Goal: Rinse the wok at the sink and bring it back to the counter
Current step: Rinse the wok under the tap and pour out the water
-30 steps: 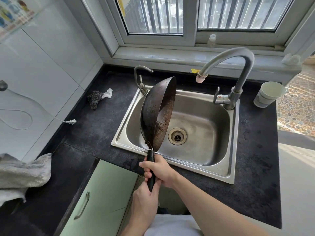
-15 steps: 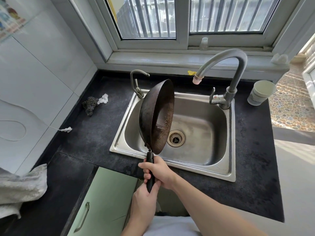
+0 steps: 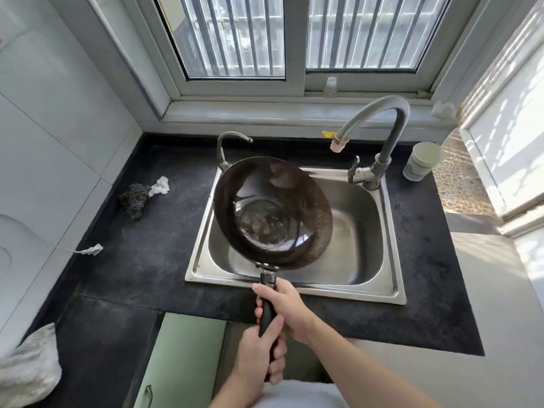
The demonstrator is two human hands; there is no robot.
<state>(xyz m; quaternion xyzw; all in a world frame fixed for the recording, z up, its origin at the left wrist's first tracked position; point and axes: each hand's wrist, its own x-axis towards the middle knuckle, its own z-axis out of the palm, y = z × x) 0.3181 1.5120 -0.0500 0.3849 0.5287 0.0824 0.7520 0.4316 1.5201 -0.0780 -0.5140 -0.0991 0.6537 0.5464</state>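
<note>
A dark wok (image 3: pixel 272 213) with a rusty rim hangs over the steel sink (image 3: pixel 365 248), its open side now facing up toward me, wet and shiny inside. Its black handle runs down toward me. My right hand (image 3: pixel 284 309) grips the upper part of the handle just below the bracket. My left hand (image 3: pixel 262 354) wraps the lower end of the handle. The wok covers the drain and the sink's left half. The tall grey faucet (image 3: pixel 382 128) arches over the sink's back right; no water runs from its spout.
A small second tap (image 3: pixel 225 148) stands at the sink's back left. A dark scouring pad (image 3: pixel 134 198) and white scraps lie on the black counter (image 3: pixel 141 260) to the left. A pale cup (image 3: pixel 422 161) sits at the right; a grey cloth (image 3: pixel 28 369) at lower left.
The wok has turned from standing on edge over the sink to lying nearly level with its inside facing up. Both hands kept their grip on the handle.
</note>
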